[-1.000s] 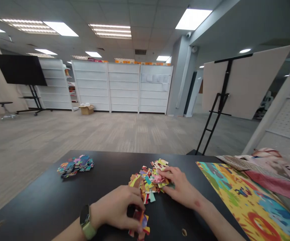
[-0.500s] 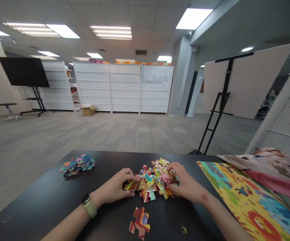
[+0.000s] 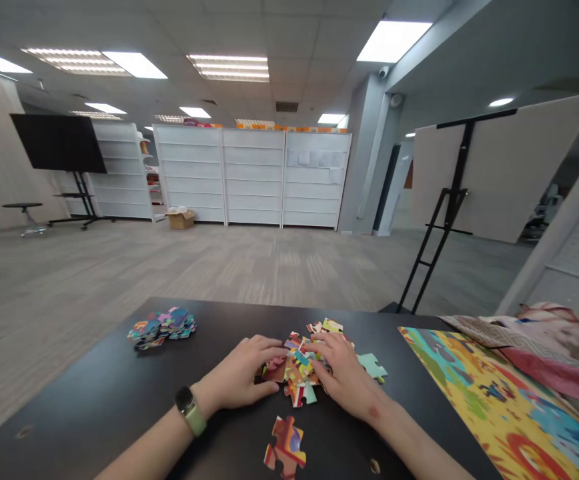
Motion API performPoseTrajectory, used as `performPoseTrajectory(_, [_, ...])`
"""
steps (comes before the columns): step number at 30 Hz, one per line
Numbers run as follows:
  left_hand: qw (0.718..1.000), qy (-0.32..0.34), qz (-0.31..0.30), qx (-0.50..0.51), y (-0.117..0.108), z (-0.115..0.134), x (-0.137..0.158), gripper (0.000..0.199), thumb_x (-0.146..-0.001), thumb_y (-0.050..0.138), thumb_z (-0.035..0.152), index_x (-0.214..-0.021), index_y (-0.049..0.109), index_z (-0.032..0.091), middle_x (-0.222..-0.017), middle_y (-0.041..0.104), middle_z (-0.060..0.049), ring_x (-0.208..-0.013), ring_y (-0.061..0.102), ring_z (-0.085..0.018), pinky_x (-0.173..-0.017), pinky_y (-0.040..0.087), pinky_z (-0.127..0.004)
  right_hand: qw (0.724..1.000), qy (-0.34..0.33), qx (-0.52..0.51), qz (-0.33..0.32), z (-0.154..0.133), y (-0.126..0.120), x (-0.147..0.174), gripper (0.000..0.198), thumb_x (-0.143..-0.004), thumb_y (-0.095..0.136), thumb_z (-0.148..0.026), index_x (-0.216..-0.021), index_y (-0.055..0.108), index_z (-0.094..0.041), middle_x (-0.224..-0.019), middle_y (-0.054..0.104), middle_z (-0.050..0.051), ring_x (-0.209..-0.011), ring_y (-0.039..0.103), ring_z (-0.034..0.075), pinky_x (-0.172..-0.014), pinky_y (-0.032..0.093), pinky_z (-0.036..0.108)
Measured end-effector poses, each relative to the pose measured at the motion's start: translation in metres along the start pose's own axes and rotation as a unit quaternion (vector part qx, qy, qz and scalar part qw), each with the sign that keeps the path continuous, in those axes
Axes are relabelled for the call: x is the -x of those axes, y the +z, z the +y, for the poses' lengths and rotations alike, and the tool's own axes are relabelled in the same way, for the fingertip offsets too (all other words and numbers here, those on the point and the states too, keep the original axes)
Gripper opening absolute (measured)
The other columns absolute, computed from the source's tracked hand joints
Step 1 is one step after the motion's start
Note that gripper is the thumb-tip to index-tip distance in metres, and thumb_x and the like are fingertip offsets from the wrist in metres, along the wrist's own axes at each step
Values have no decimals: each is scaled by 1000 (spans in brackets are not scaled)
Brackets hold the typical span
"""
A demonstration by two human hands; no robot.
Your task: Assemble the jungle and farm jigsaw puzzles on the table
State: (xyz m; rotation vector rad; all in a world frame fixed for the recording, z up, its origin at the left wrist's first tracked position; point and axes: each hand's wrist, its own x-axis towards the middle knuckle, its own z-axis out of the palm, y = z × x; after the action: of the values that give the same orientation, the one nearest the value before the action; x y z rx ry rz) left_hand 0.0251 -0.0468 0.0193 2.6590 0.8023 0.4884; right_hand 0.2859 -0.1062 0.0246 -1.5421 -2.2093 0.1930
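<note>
A pile of jigsaw puzzle pieces [image 3: 299,360] lies on the black table [image 3: 219,447]. My left hand [image 3: 247,370], with a watch on its wrist, curves around the pile's left edge, thumb and fingers apart, some pieces showing between them. Over the right part of the pile lies my right hand [image 3: 342,373], palm down with fingers spread, hiding the pieces beneath. A pale green puzzle piece [image 3: 372,365] sits just right of that hand. Nearer to me, a small group of reddish-brown puzzle pieces [image 3: 287,448] lies apart from the pile.
Another stack of bluish puzzle pieces [image 3: 162,328] stands at the table's far left. On the right lies a colourful animal picture board [image 3: 489,393], beside a heap of cloth [image 3: 559,343]. An easel [image 3: 439,233] stands beyond the table.
My right hand has moved left from the pile's right edge onto its top, its fingers flatter. The pale green piece now shows to its right. My left hand stays at the left edge.
</note>
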Motion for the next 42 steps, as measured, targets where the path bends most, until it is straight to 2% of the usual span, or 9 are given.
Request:
performPoseTrajectory(4, [999, -31, -18, -25, -5, -4, 1, 45, -84, 75, 42, -126, 63, 31, -121, 64, -4, -112, 57, -25, -99, 41, -36, 999, 22, -6, -32, 2, 13, -41, 34, -93, 52, -21, -122, 69, -21, -128, 68, 10, -125, 55, 27, -110, 36, 43])
performPoseTrajectory(9, [996, -73, 17, -44, -21, -17, 8, 62, -66, 88, 53, -116, 64, 25, -117, 60, -4, -109, 55, -27, -94, 42, -37, 995, 74, -42, -60, 3, 26, -79, 40, -79, 65, -16, -118, 72, -18, -108, 75, 12, -111, 64, 32, -100, 43, 45])
performPoseTrajectory(15, [999, 4, 23, -25, -23, 7, 6, 42, -83, 77, 36, -121, 61, 29, -118, 60, -3, -109, 54, -24, -96, 39, -36, 972, 141, -175, -75, 1, 21, -88, 39, -71, 68, -12, -110, 72, -16, -84, 74, 4, -80, 69, 20, -75, 51, 30])
performPoseTrajectory(21, [999, 31, 29, -13, -25, 13, 6, 27, -90, 70, 29, -116, 64, 27, -119, 60, -4, -109, 55, -24, -97, 39, -37, 915, 218, -339, -38, 4, -11, -65, 29, -78, 68, -32, -102, 68, -16, -81, 72, 3, -68, 65, 15, -61, 49, 24])
performPoseTrajectory(25, [998, 45, 30, 28, -25, 14, 5, 28, -85, 73, 24, -112, 68, 25, -113, 63, -5, -104, 58, -23, -95, 43, -35, 889, 230, -394, -29, -2, -21, -24, 40, -73, 74, -52, -93, 66, -18, -76, 68, 1, -63, 62, 14, -60, 49, 25])
performPoseTrajectory(28, [988, 99, -26, 114, -18, 21, 6, 25, -82, 77, 27, -106, 73, 25, -110, 67, -3, -102, 62, -22, -95, 45, -30, 864, 229, -448, -9, -5, -14, 5, 45, -66, 81, -54, -88, 65, -18, -77, 65, 0, -68, 62, 14, -66, 50, 26])
performPoseTrajectory(31, [966, 153, -118, 171, -7, 29, 8, 24, -86, 76, 37, -109, 77, 27, -109, 70, -3, -99, 65, -19, -90, 47, -25, 849, 223, -479, 2, -4, -6, 19, 42, -69, 78, -46, -98, 65, -19, -74, 57, -4, -66, 57, 13, -63, 46, 24])
performPoseTrajectory(37, [974, 112, -179, 82, -8, 42, 14, 29, -85, 76, 44, -112, 76, 32, -90, 72, -1, -84, 65, -19, -68, 43, -26, 846, 198, -494, -23, -12, -13, 21, 34, -68, 67, -34, -98, 68, -20, -74, 48, -5, -66, 51, 13, -65, 48, 27])
performPoseTrajectory(42, [991, 27, -128, -5, -11, 50, 10, 35, -76, 79, 58, -85, 73, 24, -85, 69, -1, -81, 64, -21, -68, 41, -28, 875, 189, -442, -65, -22, -15, 25, 32, -74, 60, -34, -100, 69, -19, -77, 55, -1, -73, 56, 16, -70, 50, 29])
